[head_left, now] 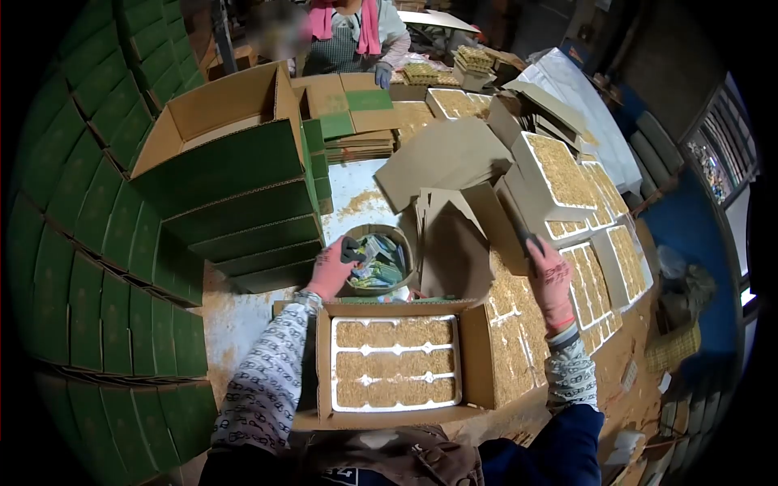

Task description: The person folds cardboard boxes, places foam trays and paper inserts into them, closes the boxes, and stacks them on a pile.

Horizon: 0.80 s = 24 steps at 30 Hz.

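An open cardboard box (322, 364) stands in front of me. Inside it lies a white foam tray (395, 351) with rows of brown, straw-like filling. My left hand (332, 267), in a pink glove with dark fingertips, is at the left rim of a round tub (409, 263) behind the box. Its fingers are curled beside the small green and blue packets (379, 261) in the tub, and anything between them is hidden. My right hand (550, 275), gloved alike, has its fingers closed at the edge of an upright brown cardboard sheet (496, 223).
Green cartons (105, 267) are stacked high on the left, near an open green box (227, 162). More filled foam trays (559, 170) are piled on the right. Folded cardboard pieces (454, 243) lean behind the tub. Across the table stands another person (348, 49) beside flattened cartons (356, 101).
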Each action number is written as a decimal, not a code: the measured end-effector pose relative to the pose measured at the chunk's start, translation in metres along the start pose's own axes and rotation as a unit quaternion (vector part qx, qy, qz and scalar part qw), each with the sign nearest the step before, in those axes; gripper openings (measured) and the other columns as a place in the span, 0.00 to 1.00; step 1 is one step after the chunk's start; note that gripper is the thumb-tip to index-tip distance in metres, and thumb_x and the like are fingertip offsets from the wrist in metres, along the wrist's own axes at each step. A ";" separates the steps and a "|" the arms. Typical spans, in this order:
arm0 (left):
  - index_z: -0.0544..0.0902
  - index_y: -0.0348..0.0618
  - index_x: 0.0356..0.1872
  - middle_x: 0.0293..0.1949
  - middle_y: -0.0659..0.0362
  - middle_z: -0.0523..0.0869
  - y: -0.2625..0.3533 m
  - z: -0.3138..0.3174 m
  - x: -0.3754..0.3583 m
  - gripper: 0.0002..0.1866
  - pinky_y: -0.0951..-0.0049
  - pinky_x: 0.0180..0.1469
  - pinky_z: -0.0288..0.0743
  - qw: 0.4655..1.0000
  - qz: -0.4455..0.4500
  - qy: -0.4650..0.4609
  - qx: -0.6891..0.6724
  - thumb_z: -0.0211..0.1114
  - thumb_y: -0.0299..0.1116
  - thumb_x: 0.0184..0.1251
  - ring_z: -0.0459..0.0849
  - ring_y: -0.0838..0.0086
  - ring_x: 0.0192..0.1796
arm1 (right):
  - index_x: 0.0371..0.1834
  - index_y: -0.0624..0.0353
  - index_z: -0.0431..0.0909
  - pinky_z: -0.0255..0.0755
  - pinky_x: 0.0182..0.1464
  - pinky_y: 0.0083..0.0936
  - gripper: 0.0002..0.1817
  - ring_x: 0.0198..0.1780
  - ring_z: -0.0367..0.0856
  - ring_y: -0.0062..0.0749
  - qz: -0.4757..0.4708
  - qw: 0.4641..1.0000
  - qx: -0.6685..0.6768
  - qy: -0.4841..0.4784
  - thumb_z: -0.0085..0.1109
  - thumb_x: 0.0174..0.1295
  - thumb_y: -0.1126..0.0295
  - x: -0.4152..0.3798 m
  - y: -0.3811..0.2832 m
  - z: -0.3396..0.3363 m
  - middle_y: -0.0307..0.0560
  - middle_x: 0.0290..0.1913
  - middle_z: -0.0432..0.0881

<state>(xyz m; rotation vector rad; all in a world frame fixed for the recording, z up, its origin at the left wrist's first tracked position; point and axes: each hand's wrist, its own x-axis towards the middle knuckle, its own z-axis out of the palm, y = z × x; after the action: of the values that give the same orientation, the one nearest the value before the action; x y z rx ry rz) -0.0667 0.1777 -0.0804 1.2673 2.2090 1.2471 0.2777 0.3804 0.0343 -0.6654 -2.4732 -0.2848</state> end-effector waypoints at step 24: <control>0.71 0.38 0.56 0.38 0.65 0.73 0.089 -0.066 -0.215 0.30 0.86 0.34 0.62 0.943 -0.064 0.098 -0.312 0.62 0.15 0.46 0.63 0.86 0.31 | 0.37 0.60 0.70 0.74 0.36 0.36 0.15 0.34 0.80 0.47 -0.016 0.960 0.064 -0.271 0.62 0.49 0.67 -0.073 -0.157 -0.077 0.52 0.28 0.79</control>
<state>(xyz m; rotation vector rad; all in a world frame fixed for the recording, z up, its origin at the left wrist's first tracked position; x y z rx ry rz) 0.0627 -0.0118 -0.0037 0.7596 1.7392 1.8774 0.2845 0.1914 0.0476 -0.7211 -2.9917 0.0602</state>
